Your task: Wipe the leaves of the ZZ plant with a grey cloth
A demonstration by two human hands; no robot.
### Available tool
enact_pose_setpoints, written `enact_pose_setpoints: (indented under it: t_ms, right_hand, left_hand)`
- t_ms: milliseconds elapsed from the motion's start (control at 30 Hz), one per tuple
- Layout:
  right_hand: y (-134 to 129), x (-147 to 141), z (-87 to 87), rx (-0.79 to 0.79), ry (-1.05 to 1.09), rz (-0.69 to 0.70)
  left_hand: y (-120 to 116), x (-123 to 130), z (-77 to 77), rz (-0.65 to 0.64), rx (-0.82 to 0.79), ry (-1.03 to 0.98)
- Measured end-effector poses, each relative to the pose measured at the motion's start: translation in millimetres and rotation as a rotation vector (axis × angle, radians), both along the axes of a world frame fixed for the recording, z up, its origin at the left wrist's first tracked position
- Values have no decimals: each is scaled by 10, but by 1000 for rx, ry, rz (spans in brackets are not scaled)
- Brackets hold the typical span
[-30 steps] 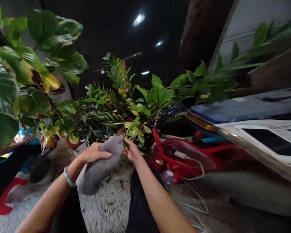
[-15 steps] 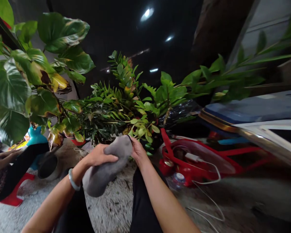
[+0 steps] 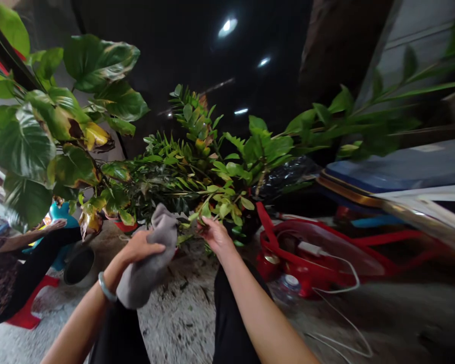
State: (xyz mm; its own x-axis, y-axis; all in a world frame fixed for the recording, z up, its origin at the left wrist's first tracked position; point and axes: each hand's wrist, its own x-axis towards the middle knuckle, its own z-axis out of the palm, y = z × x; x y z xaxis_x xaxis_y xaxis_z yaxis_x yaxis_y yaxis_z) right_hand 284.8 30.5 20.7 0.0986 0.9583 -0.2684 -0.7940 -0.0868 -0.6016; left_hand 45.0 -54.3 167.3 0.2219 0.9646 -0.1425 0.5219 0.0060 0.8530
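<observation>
My left hand [image 3: 142,246] is closed around a limp grey sock [image 3: 155,260], thumb on top. The sock hangs bent above my left knee, its upper end folded over. Apart from it, to the right, my right hand [image 3: 214,235] is raised with its fingertips pinched together. Whatever they may pinch is too small to make out. Light green leaves [image 3: 223,205] of a potted plant lie just behind those fingertips; I cannot tell whether they touch.
On the right stands a red basket-like container [image 3: 322,263] with a white cable, beside a clear bottle [image 3: 290,285]. Large-leaved plants [image 3: 26,146] hang at left. Another person's arm [image 3: 34,235] shows there, near a red stool [image 3: 34,303] and a dark bucket [image 3: 79,265].
My right hand has let go of the sock's end and stands apart from it. My left hand has carried the sock left, and it now hangs more crumpled.
</observation>
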Motion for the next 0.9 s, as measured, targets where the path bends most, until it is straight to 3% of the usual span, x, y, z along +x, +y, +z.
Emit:
enact_pose_setpoints:
  t_ms: [33,100,233,300,367,433,533,600,633,667,733,833,900]
  right_hand:
    - [4,11,-7,2,-4,0]
    - [12,34,-15,7,-12,11]
    - [3,44,16,26,17,28]
    - [-15,28,50,33,48,19]
    - [-34,9,80,35,69,13]
    - [-47,-1,96,36,75,15]
    - [-49,7,86,38,73,16]
    - [-43,25,64,30,72,7]
    - [-40,35,51,29,72,6]
    - [-36,43,40,33,71,10]
    - [-30,53,22,52,69,31]
    - [-30,44,16,51,69,43]
    - [-37,26,24,39,66,32]
  left_hand:
    - [-82,-29,-7,-16,-48,-31]
    - [-203,-57,147,23,-45,-140]
    - [-110,-17,733,281,312,-353]
    - [65,15,851,383,446,-421]
    - [212,33,730,423,464,-424]
    - [240,29,415,419,396,-337]
    - [7,-10,-113,323,195,-177]
    - [-238,-47,-280,180,28,-152]
    - [-346,-67,-275,125,-31,-169]
    - [-426,-89,-212,101,-60,-199]
    - [-476,-140,43,179,8,-292]
    - [-278,-243,484,469,328,-440]
    - [-60,-317,611,622,492,-495]
